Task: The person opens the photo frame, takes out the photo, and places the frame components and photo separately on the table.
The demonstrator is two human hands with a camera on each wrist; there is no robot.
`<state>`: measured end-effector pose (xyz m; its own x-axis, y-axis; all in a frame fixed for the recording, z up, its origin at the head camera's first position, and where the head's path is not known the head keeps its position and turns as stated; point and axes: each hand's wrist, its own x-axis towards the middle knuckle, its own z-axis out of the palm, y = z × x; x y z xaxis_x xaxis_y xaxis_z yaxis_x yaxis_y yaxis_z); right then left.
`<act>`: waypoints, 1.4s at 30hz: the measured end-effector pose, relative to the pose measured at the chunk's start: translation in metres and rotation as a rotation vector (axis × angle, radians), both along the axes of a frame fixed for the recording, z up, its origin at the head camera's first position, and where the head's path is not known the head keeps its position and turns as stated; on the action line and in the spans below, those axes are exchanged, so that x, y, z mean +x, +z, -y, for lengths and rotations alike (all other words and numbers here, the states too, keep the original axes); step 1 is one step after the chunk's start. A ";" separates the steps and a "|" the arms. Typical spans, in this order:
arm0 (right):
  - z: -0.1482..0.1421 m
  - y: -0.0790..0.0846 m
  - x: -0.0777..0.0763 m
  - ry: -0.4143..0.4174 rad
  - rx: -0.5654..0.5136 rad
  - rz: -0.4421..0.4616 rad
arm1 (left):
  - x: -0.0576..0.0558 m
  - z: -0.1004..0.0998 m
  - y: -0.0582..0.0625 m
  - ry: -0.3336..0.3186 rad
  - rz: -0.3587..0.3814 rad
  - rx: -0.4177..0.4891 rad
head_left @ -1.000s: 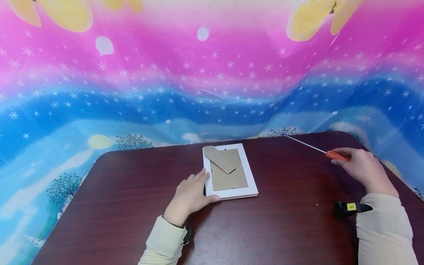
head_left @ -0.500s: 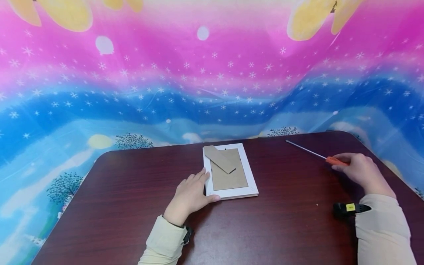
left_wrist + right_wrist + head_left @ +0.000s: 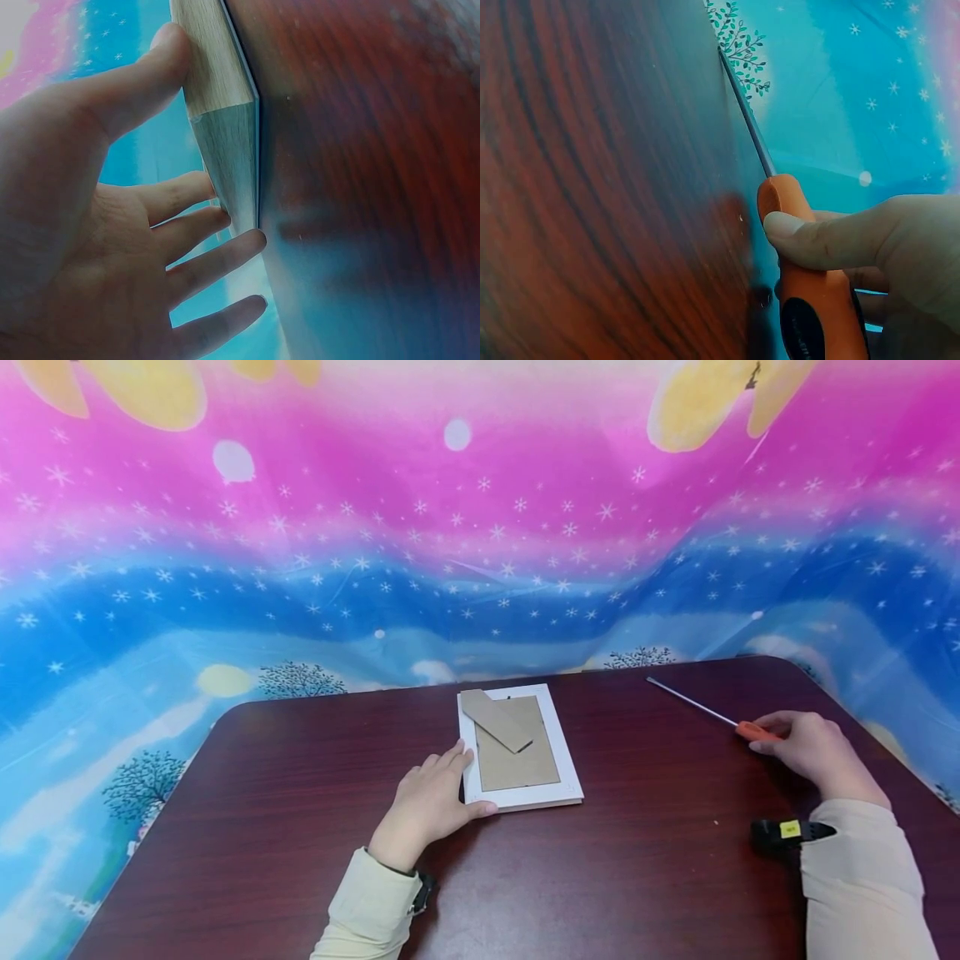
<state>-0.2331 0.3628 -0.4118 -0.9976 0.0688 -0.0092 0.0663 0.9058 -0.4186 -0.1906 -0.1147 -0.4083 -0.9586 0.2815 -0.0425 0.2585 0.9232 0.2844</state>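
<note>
A white picture frame point(image 3: 568, 772) lies back side up on the table, with a brown backing board point(image 3: 517, 772) and a folded-down stand flap point(image 3: 498, 722). My left hand point(image 3: 429, 797) rests at its near left corner. The thumb lies along the near edge and the fairly straight fingers touch the left side; in the left wrist view the frame's wood-grain edge point(image 3: 225, 157) stands between them. My right hand point(image 3: 817, 752) grips the orange handle of a screwdriver point(image 3: 791, 199), thumb on top. Its metal shaft points away to the left, low at the table top; whether it touches cannot be told.
The dark red-brown table point(image 3: 300, 827) has rounded far corners. Right behind it hangs a pink and blue patterned cloth point(image 3: 450, 568). A black strap device with a yellow label point(image 3: 790, 830) is at the right cuff.
My right hand has come down and slightly left with the screwdriver, and the shaft now lies lower against the table top. The left hand and picture frame keep their place.
</note>
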 end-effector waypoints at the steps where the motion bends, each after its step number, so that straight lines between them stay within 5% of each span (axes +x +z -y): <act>1: -0.001 0.000 0.000 0.003 0.001 0.000 | 0.000 0.000 0.000 0.000 0.000 0.000; 19: -0.003 0.003 0.004 -0.004 0.015 0.047 | -0.001 0.001 -0.002 -0.001 0.012 0.010; 42: 0.035 0.019 -0.003 0.070 0.004 -0.099 | -0.002 0.006 -0.001 -0.030 0.022 0.038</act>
<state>-0.2364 0.3276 -0.3923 -0.9960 -0.0016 0.0895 -0.0389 0.9086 -0.4160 -0.1927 -0.1208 -0.4091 -0.9486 0.3123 -0.0519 0.2797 0.9035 0.3247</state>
